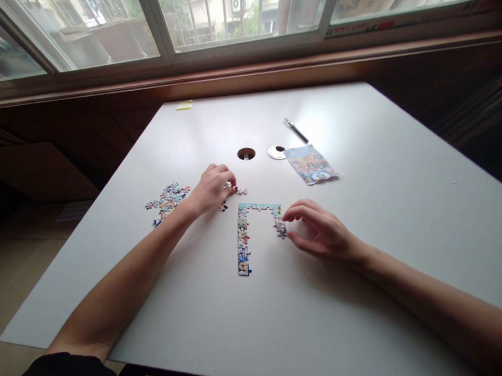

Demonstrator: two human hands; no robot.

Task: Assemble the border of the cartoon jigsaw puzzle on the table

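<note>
One three-sided jigsaw border (pixel 242 237) lies flat on the white table (pixel 353 331). The right hand (pixel 320 231) curves at its shorter side, thumb and fingers apart, apparently to steady it. The left hand (pixel 213 187) nearly closes at a dark red piece (pixel 236 189); hold cannot be told. Loose pieces (pixel 173 197) lie leftward, presumably for reach.

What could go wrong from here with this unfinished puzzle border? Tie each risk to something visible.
1. The right hand is at the short right side of the puzzle border; a nudge might break its joins.
2. The left hand is near the open hole in the table; a loose piece pushed that way might drop in.
3. The left forearm is close to the heap of pieces; a sweep could scatter some.
</note>
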